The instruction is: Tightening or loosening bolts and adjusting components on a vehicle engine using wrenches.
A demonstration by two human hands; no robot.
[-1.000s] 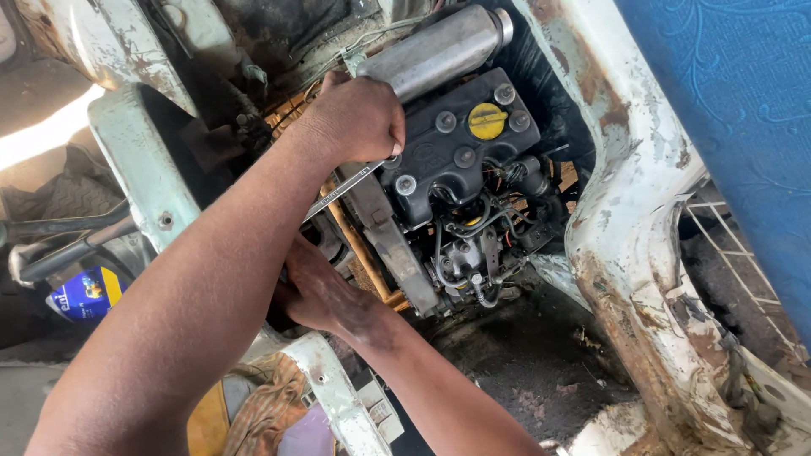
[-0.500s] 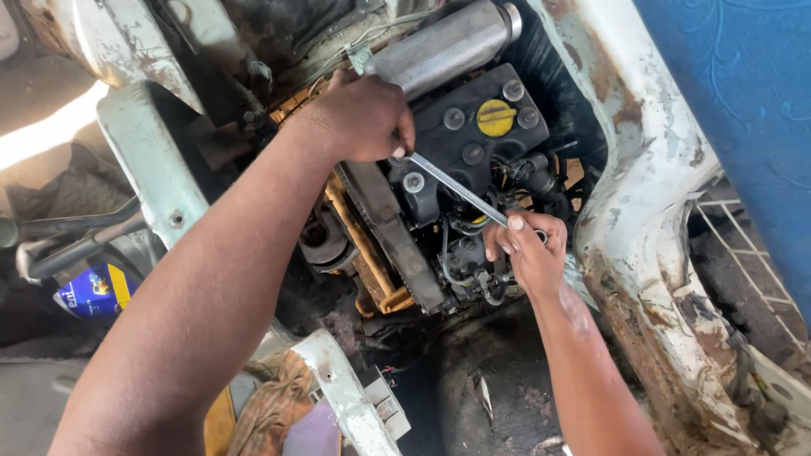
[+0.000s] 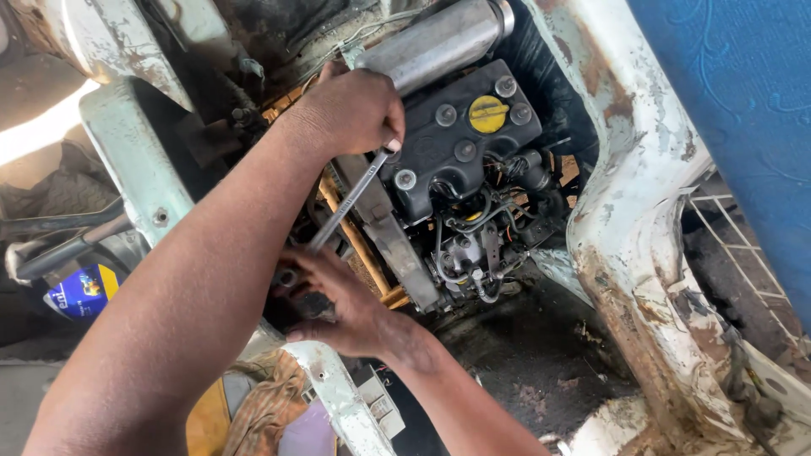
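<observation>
1. The landmark is the black engine cover (image 3: 460, 139), studded with round bolts and carrying a yellow cap (image 3: 489, 113) near its upper right corner.
2. The left hand (image 3: 351, 110) sits at the upper left edge of the engine cover, fingers curled shut around the top end of a slim metal wrench (image 3: 348, 201).
3. The wrench runs from that fist down and to the left, slanting away from the engine cover's left side, and its lower end meets the right hand.
4. The right hand (image 3: 338, 300) lies below and to the left of the engine cover, palm down, fingers loosely spread rather than clenched. Its fingertips touch the wrench's lower end, but I cannot tell if they actually pinch it.
5. A grey metal cylinder (image 3: 439, 40) lies just above the engine cover, tilted up to the right.
6. Tangled hoses and wires (image 3: 473, 245) hang directly below the engine cover.
7. A rusty white body panel (image 3: 625, 203) with flaking paint curves down the right side of the engine cover.
8. A blue and yellow can (image 3: 83, 290) rests well to the left of the engine cover, in shadow.
9. A wire grille (image 3: 735, 245) shows far right of the engine cover, beyond the panel.
</observation>
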